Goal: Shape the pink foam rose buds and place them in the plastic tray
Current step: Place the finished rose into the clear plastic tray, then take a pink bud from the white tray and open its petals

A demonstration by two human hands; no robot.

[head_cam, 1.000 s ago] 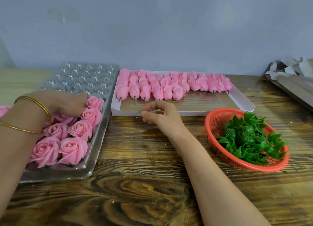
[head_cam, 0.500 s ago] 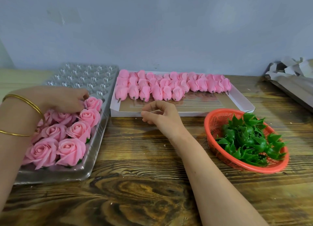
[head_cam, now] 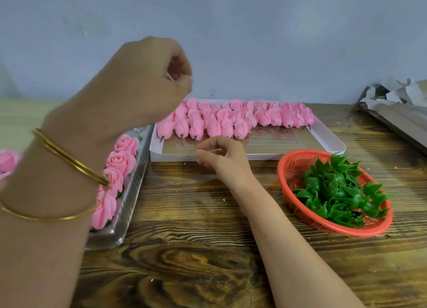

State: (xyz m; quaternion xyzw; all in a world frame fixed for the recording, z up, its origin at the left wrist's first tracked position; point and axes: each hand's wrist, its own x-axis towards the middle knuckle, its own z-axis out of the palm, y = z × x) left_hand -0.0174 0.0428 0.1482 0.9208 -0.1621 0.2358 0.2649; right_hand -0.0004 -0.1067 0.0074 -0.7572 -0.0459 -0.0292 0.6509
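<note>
A person's left hand (head_cam: 147, 83), blurred, hangs high above the clear plastic tray (head_cam: 130, 203), fingers curled inward; whether they pinch anything I cannot tell; opened pink roses (head_cam: 121, 162) fill the tray's near rows; the right hand (head_cam: 221, 160) rests empty, fingers loosely curled, at the front of the white box (head_cam: 332, 143) of unshaped foam buds (head_cam: 231, 123), probably poised to take one; green calyxes (head_cam: 335, 192) wait in a red basket (head_cam: 286, 169)

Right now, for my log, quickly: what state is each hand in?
Left hand: in the air, blurred, fingers curled; whether it holds anything cannot be told.
Right hand: open, fingers loosely curled, holding nothing.
</note>
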